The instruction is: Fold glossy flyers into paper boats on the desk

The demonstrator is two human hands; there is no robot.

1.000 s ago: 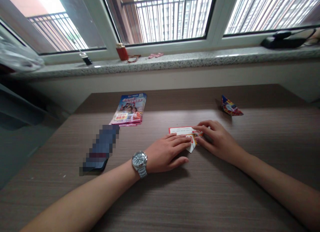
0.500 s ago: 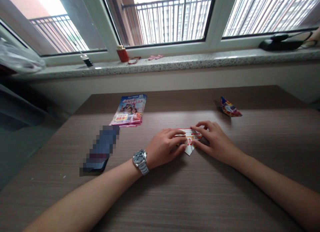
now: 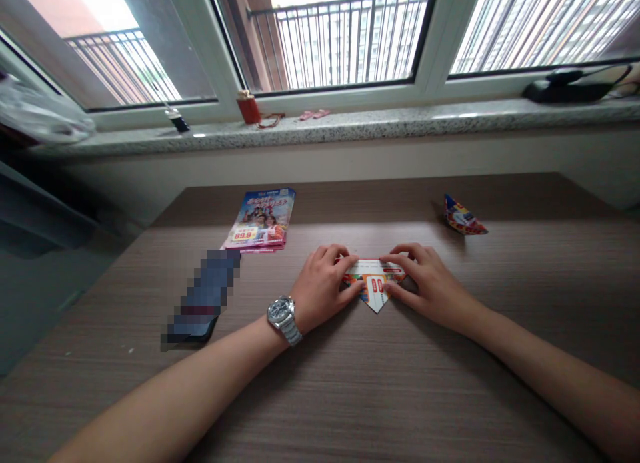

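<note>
A folded paper flyer point(image 3: 375, 294), white with red, orange and blue print, lies on the table with its pointed end toward me. At its left end my left hand point(image 3: 323, 284) grips the paper, thumb on the near side and fingers at the top edge. My right hand point(image 3: 427, 280) holds the right end in the same way, fingers curled over the far corner and thumb on the lower part. Both ends of the flyer are partly hidden under the fingers. A silver watch point(image 3: 283, 318) circles my left wrist.
Left of my hands lie a stack of printed flyers point(image 3: 263, 216) and a dark, pixelated phone-like object point(image 3: 203, 300). A folded paper boat point(image 3: 463, 218) stands at the back right of the brown table point(image 3: 320, 396). Small items, including a red lighter-like object point(image 3: 248, 108), rest on the windowsill point(image 3: 360, 126).
My left hand has shifted from over the flyer's middle to its left end, uncovering more print. The right hand stays at the right end. The view has moved slightly.
</note>
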